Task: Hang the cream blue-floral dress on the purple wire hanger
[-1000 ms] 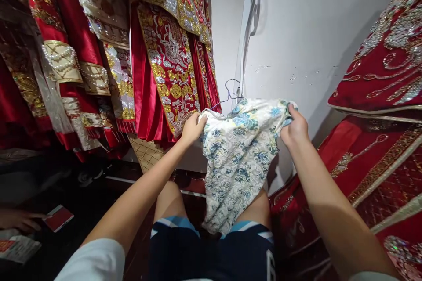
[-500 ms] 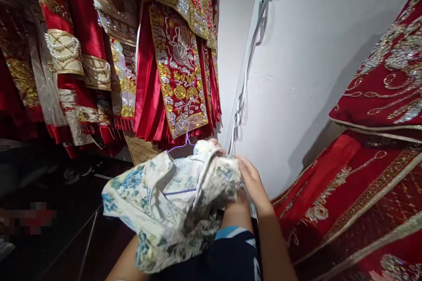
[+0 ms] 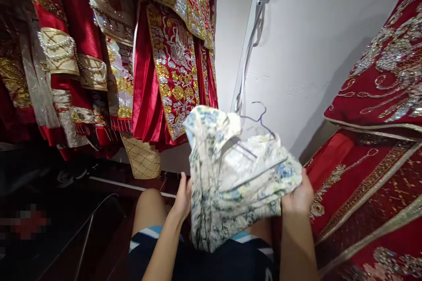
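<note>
A white garment (image 3: 211, 175) with blue and green floral print is held up in front of my lap, on a thin purple wire hanger (image 3: 260, 119). The hanger's hook sticks up past the neckline, and part of its bar shows inside the opening. My left hand (image 3: 182, 199) holds the left edge, thumb up, with the fingers behind the cloth. At the right end, my right hand (image 3: 299, 194) grips the other edge from below; the cloth hides some of its fingers.
Red and gold embroidered costumes (image 3: 178, 70) hang at the left. Beaded red garments (image 3: 379, 74) hang close at the right. Between them is a white wall (image 3: 286, 61) with a metal rail and a loose ribbon (image 3: 252, 35). A beige quilted piece (image 3: 141, 158) hangs low.
The floral garment has turned and swung to the right, its hanger hook moving from the left side to the right. My left hand has come into view at its left edge.
</note>
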Demonstrator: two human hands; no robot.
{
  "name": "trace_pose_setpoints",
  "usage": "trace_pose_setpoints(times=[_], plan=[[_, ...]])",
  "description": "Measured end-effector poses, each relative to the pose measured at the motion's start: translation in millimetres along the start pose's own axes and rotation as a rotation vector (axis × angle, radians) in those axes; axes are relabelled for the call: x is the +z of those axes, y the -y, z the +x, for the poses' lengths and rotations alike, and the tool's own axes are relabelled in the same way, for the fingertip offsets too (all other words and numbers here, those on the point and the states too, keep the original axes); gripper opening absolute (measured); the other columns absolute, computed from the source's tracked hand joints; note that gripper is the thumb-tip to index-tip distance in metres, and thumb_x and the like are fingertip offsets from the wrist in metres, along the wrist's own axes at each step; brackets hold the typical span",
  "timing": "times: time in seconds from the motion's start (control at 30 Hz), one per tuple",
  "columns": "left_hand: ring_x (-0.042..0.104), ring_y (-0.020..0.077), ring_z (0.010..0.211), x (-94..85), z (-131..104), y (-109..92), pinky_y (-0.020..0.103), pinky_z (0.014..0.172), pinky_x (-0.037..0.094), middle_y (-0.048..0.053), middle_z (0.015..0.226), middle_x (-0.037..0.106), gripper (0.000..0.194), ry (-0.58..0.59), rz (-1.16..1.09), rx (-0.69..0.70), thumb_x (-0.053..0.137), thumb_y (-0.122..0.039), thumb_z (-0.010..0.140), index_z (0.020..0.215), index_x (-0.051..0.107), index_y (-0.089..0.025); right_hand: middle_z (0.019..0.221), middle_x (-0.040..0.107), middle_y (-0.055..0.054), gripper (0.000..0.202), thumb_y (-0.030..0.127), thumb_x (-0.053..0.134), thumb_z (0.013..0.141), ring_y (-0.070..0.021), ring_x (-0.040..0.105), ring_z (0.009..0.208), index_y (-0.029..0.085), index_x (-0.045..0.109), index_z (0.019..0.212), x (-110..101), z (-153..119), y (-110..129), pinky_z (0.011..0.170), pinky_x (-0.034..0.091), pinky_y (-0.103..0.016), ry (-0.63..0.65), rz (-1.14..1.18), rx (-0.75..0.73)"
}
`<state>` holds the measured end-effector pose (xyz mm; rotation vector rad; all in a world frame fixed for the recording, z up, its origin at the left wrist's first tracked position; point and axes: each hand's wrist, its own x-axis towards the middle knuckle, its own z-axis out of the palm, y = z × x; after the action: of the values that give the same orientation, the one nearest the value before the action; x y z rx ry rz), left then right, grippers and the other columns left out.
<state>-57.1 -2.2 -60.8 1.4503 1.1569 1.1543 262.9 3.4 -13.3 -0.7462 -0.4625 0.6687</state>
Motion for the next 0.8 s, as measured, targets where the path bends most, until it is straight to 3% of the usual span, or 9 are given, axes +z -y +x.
trace_pose_setpoints(times=[0.1, 0.17, 0.27, 0.4, 0.5, 0.57, 0.63, 0.73, 0.8], plan=[[0.041, 0.0313, 0.145, -0.9, -8.4, 1.4, 0.046, 0.116, 0.04, 0.007, 0.15, 0.053, 0.08, -0.002, -0.214, 0.001, 0.03, -0.079, 0.089, 0.147, 0.052, -0.029, 0.097, 0.075, -0.005, 0.022, 0.043, 0.068, 0.08, -0.025, 0.071, 0.107, 0.023, 0.065, 0.088, 37.5, 34.7, 11.2, 0.098, 0.058, -0.043, -0.12, 0.04, -0.176], [0.041, 0.0317, 0.145, 2.1, -9.1, -3.3, 0.045, 0.118, 0.039, 0.009, 0.15, 0.053, 0.079, -0.006, -0.3, 0.06, 0.057, -0.069, 0.084, 0.149, 0.048, -0.026, 0.089, 0.073, -0.005, 0.023, 0.04, 0.071, 0.078, -0.024, 0.072, 0.097, 0.02, 0.063, 0.084, 64.8, 47.3, 15.4, 0.09, 0.061, -0.04, -0.094, 0.057, -0.192], [0.046, 0.0335, 0.141, 11.0, -11.6, -8.7, 0.044, 0.117, 0.039, 0.013, 0.146, 0.057, 0.082, -0.091, -0.317, 0.053, 0.072, -0.058, 0.079, 0.148, 0.048, -0.022, 0.085, 0.07, -0.004, 0.029, 0.041, 0.075, 0.076, -0.0208, 0.071, 0.084, 0.016, 0.064, 0.085, 88.4, 44.5, 19.0, 0.08, 0.063, -0.036, 0.015, 0.058, -0.118], [0.056, 0.0364, 0.131, 27.1, -19.8, -1.0, 0.045, 0.111, 0.045, 0.017, 0.138, 0.063, 0.08, -0.076, -0.298, -0.033, 0.08, -0.055, 0.072, 0.137, 0.058, -0.014, 0.099, 0.07, -0.008, 0.036, 0.045, 0.074, 0.079, -0.0206, 0.069, 0.091, 0.016, 0.065, 0.097, 63.6, 7.4, 11.9, 0.077, 0.06, -0.033, 0.008, -0.05, -0.101], [0.061, 0.0367, 0.124, 40.7, -22.8, 9.9, 0.046, 0.107, 0.047, 0.018, 0.13, 0.067, 0.074, -0.039, -0.327, -0.053, 0.082, -0.055, 0.068, 0.125, 0.066, -0.011, 0.119, 0.065, -0.009, 0.04, 0.043, 0.071, 0.081, -0.0204, 0.065, 0.107, 0.021, 0.061, 0.113, 22.0, -34.4, -11.2, 0.082, 0.056, -0.031, -0.168, -0.225, -0.292], [0.062, 0.0361, 0.122, 50.1, -23.0, 15.3, 0.045, 0.106, 0.048, 0.018, 0.128, 0.069, 0.072, -0.046, -0.34, -0.061, 0.084, -0.052, 0.066, 0.122, 0.067, -0.01, 0.118, 0.064, -0.009, 0.039, 0.042, 0.071, 0.08, -0.0199, 0.064, 0.104, 0.021, 0.06, 0.11, 1.7, -62.7, -32.6, 0.079, 0.054, -0.03, -0.261, -0.331, -0.364], [0.064, 0.035, 0.12, 58.5, -22.8, 18.1, 0.044, 0.105, 0.049, 0.018, 0.126, 0.069, 0.07, -0.046, -0.346, -0.059, 0.086, -0.046, 0.063, 0.121, 0.067, -0.01, 0.091, 0.068, -0.008, 0.034, 0.052, 0.065, 0.082, -0.0182, 0.064, 0.077, 0.02, 0.062, 0.09, -5.7, -86.2, -52.7, 0.063, 0.05, -0.029, -0.014, -0.448, -0.115], [0.068, 0.0333, 0.111, 65.7, -23.5, 18.3, 0.043, 0.101, 0.051, 0.017, 0.12, 0.072, 0.062, -0.038, -0.341, -0.016, 0.086, -0.043, 0.064, 0.114, 0.07, -0.01, 0.058, 0.061, -0.003, 0.047, 0.067, 0.062, 0.079, -0.0154, 0.054, 0.05, 0.021, 0.057, 0.071, 2.5, -107.6, -70.1, 0.047, 0.038, -0.028, 0.657, -0.593, 0.412], [0.069, 0.0328, 0.108, 65.3, -24.7, 16.3, 0.043, 0.099, 0.052, 0.017, 0.115, 0.074, 0.055, -0.061, -0.324, 0.01, 0.083, -0.043, 0.067, 0.108, 0.071, -0.009, 0.052, 0.059, -0.001, 0.047, 0.067, 0.067, 0.075, -0.0138, 0.051, 0.047, 0.022, 0.055, 0.069, 10.3, -113.7, -72.6, 0.046, 0.035, -0.026, 0.861, -0.671, 0.502]])
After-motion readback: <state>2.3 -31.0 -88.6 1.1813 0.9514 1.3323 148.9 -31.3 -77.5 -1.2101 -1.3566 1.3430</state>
